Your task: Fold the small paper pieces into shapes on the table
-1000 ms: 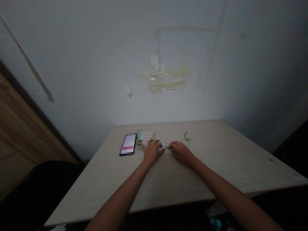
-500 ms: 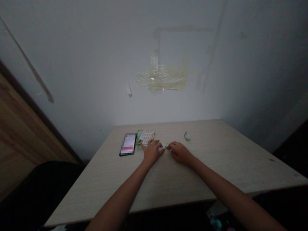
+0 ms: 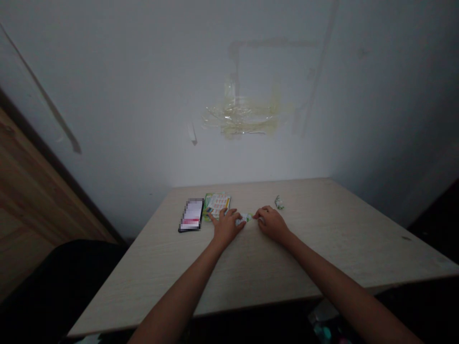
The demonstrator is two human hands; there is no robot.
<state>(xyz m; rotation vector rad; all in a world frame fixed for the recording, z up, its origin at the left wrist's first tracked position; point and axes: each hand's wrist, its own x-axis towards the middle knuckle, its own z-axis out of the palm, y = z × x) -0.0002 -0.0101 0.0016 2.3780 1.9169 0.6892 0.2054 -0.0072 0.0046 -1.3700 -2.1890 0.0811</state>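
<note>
A small white-and-green printed paper piece (image 3: 248,218) lies on the table between my two hands. My left hand (image 3: 226,228) rests over its left end, thumb and forefinger holding it down, with the other fingers spread toward a stack of printed leaflets (image 3: 218,203). Thumb and fingertips of my right hand (image 3: 273,224) are pinched together at the paper's right end. How much paper is under the fingers is hidden. Behind my right hand sits a crumpled white-and-green scrap (image 3: 279,202).
A phone (image 3: 191,215) with a lit, blurred screen lies left of the leaflets. The pale wooden table (image 3: 322,229) meets a wall (image 3: 143,95) with peeling clear tape (image 3: 247,117). A dark shape (image 3: 60,286) stands at the left, beside wooden boards (image 3: 28,191).
My right hand has moved slightly right, away from my left, and more of the paper shows between them. My left hand has stayed in place.
</note>
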